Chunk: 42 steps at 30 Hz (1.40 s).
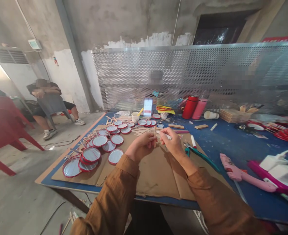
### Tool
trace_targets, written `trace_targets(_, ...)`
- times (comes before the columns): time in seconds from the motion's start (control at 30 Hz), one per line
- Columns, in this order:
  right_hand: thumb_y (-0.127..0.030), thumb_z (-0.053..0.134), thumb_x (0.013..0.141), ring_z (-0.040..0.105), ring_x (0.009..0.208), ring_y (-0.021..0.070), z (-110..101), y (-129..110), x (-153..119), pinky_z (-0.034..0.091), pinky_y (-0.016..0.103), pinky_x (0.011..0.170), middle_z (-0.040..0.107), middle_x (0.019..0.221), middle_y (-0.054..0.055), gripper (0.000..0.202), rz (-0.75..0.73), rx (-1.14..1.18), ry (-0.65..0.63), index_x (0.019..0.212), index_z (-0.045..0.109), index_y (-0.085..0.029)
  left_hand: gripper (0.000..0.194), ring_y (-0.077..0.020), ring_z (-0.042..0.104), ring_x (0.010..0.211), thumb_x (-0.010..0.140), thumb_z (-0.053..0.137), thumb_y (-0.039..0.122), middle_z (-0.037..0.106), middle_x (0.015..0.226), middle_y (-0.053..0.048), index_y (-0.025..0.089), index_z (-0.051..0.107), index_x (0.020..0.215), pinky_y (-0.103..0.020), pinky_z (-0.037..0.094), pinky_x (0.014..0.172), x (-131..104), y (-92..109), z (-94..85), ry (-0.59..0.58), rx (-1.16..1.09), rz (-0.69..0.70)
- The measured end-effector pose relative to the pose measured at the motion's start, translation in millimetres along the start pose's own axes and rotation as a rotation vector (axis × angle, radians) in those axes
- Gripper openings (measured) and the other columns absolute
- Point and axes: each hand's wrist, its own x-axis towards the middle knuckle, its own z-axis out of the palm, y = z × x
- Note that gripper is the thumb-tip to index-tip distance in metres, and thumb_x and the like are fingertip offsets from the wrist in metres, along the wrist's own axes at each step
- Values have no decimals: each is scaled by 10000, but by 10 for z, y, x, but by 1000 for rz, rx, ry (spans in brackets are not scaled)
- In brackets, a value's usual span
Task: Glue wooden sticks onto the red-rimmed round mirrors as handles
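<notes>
My left hand [144, 143] is closed on a thin wooden stick [155, 133], which stands roughly upright between the fingertips. Just to the right, my right hand [171, 139] is closed around a white pen-like tube [167, 137], close to the stick. Both hands are above the brown cardboard [156, 173]. Several round white discs with red rims [91, 154] lie to the left, some stacked. Loose wooden sticks [141, 131] are scattered behind my hands. Green-handled pliers [204, 157] and a white marker [193, 141] lie right of my right hand.
A pink glue gun [244, 178] and a magenta power strip with white plugs [261, 171] are at the right. Behind stand a phone [148, 107], a paper cup [135, 117], a red bottle [190, 107] and a mesh partition [134, 71]. A person sits at the left.
</notes>
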Motion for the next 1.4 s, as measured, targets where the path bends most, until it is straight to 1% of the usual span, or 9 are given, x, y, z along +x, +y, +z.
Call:
trace_targets(0.13,-464,542,818,538,393,121,-29,-14,18,420,220,412,570,539,-24,271,46,47,83,773,554,-197,169,-71,445,388,867,488,242,556,527,19,152,539,733,-232,334,484,-2,25,0,-10,-7,-19)
trace_targets(0.33,-453,551,813,554,406,122,-26,-25,18,428,216,415,586,552,-15,265,47,57,64,769,560,-192,168,-73,443,385,862,465,189,550,516,20,156,523,707,-231,321,475,-34,85,4,-22,-11,-21)
trace_targets(0.57,-441,535,827,557,411,116,-14,-54,4,440,214,433,581,562,-19,252,30,67,32,761,539,-197,201,-69,445,392,861,494,213,538,499,18,156,518,669,-224,322,471,-50,107,14,-4,-15,-23)
trace_targets(0.87,-421,518,834,568,419,125,2,-30,-1,445,219,451,582,551,-21,227,43,16,7,761,539,-207,235,-66,452,399,888,497,295,574,549,-1,155,517,700,-218,334,460,-56,104,14,-15,-6,1)
trace_targets(1.07,-417,509,840,563,418,120,-1,-12,3,443,215,452,585,562,-22,221,35,3,5,772,538,-209,217,-71,449,391,880,520,287,525,509,22,153,523,710,-219,329,462,-56,118,10,-9,-12,-30)
trace_targets(1.2,-417,503,844,562,416,121,2,-12,3,434,214,449,582,555,-24,223,28,-10,-1,770,535,-210,221,-72,449,390,891,502,289,534,511,19,150,536,722,-223,334,469,-61,124,14,-6,-14,-23)
trace_targets(1.4,-418,506,839,558,415,126,-1,-29,-1,435,223,454,579,552,-24,219,17,-20,-9,761,534,-215,233,-65,442,375,878,533,321,544,501,25,152,538,718,-215,317,452,-18,84,12,-7,7,-51)
